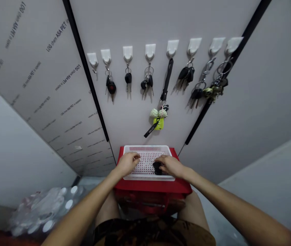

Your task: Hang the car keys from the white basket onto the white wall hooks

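A white perforated plastic basket (145,177) sits on a red surface in front of my knees. Inside it, toward the right, lies a small black bunch that looks like car keys (157,168). The fingers of my right hand (171,166) close around its right side, partly covering it. My left hand (128,164) rests over the basket's left rim, fingers loosely bent and slightly apart, with nothing seen in them. On the wall ahead, several white hooks hold key bunches, among them black car keys (128,78) and a yellow-green key fob (158,123) on a black strap.
The leftmost hook (92,58) carries no keys. Under the basket is a red box or stool (153,186), between my legs. Plastic-wrapped bottles (45,208) stand on the floor at left. Black strips (86,68) run down the wall panels.
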### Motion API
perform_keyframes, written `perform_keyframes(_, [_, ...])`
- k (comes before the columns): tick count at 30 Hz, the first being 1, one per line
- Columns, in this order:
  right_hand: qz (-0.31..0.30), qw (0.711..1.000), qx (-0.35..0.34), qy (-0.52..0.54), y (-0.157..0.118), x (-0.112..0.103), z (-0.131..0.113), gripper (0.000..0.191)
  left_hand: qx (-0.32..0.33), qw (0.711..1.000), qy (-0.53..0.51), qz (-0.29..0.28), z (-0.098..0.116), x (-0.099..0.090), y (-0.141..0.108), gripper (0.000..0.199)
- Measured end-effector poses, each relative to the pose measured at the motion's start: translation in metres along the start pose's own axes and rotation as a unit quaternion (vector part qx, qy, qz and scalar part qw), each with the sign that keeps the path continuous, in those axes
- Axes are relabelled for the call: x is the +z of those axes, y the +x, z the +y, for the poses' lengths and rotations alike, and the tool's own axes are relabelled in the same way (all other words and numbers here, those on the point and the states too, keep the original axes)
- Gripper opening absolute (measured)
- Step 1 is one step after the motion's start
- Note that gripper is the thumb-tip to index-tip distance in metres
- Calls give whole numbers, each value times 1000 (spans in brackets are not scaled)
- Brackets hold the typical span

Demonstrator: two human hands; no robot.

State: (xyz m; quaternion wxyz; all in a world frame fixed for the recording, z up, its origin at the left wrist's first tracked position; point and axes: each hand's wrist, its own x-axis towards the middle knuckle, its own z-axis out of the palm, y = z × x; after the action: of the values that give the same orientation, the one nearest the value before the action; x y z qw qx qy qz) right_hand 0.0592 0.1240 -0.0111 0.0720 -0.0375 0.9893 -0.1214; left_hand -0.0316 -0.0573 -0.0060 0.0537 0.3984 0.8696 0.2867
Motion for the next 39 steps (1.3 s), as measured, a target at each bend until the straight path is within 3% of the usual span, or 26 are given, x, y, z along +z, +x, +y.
perform_keyframes(3, [24,999,-33,17,4,3,-2,32,0,997,12,-74,11,18,5,24])
perform_keyframes(7, [29,999,-26,28,10,4,-9,29,-74,986,18,-147,18,35,12,24])
perform_keyframes(11, [46,998,-12,41,12,8,-8,26,-103,984,15,-143,17,41,16,19])
perform_keyframes(14, [82,993,-34,74,11,6,-12,23,-89,989,16,-114,18,27,16,21])
perform_keyframes(18, [160,964,-88,195,22,-7,-37,18,-36,998,-25,-42,18,-19,17,23])
perform_keyframes(21, [225,923,-126,286,41,-26,-68,17,-29,996,-78,24,19,-70,19,23])
perform_keyframes(23, [271,898,-145,316,55,-46,-92,27,-36,991,-110,73,22,-109,20,22])
perform_keyframes(26, [343,874,-179,294,75,-86,-125,42,-34,976,-143,163,30,-167,21,19])
perform_keyframes(30, [417,869,-198,176,100,-144,-158,36,-25,950,-149,273,38,-230,31,14])
perform_keyframes(34, [434,885,-155,68,117,-186,-178,37,-41,921,-136,363,38,-263,51,11])
perform_keyframes(39, [415,904,-101,-15,118,-205,-189,30,-55,903,-90,416,31,-272,74,15])
